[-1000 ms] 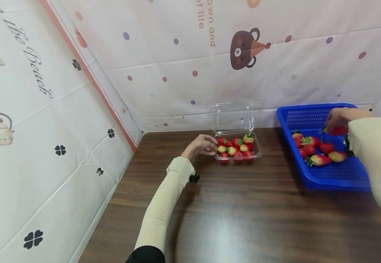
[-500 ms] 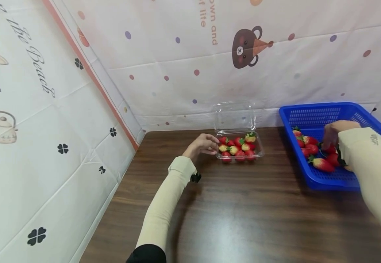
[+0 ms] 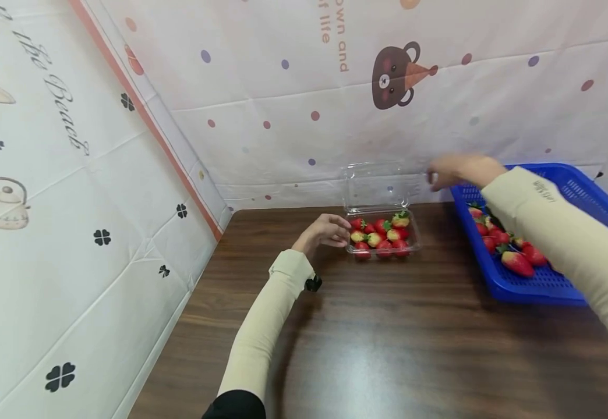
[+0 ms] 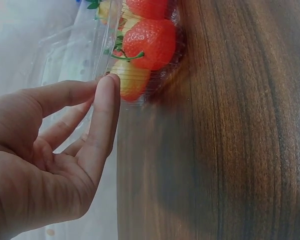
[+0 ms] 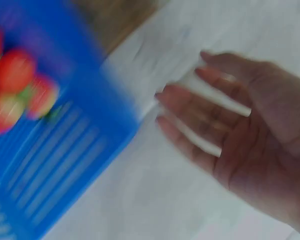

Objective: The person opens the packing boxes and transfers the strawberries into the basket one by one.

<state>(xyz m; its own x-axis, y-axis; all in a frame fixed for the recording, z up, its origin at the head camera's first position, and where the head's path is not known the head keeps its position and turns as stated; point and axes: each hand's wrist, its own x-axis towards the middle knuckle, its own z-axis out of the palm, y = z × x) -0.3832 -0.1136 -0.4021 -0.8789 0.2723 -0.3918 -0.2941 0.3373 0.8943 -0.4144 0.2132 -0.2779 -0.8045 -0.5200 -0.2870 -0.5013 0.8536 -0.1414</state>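
My left hand (image 3: 327, 233) is at the left end of a clear plastic clamshell box (image 3: 410, 247), its thumb and fingertips pinching the rim in the left wrist view. Red and pale-yellow strawberries (image 4: 150, 44) with green leaves fill the box. Its hinged lid (image 3: 374, 185) stands raised behind it. My right hand (image 3: 456, 170), blurred, is in the air above the left back corner of a blue plastic basket (image 3: 492, 285). In the right wrist view its fingers (image 5: 200, 117) are spread, with nothing among them. Several strawberries (image 3: 518, 263) lie in the basket; my right sleeve hides part of it.
Both containers stand toward the back of a dark wooden table (image 3: 388, 337). A printed white cloth (image 3: 262, 145) hangs behind them, and another cloth wall (image 3: 99, 279) rises along the left side.
My right hand lowered a strawberry among the others in the basket, let go of it, then swung left and up toward the box. My left hand stays at the box.
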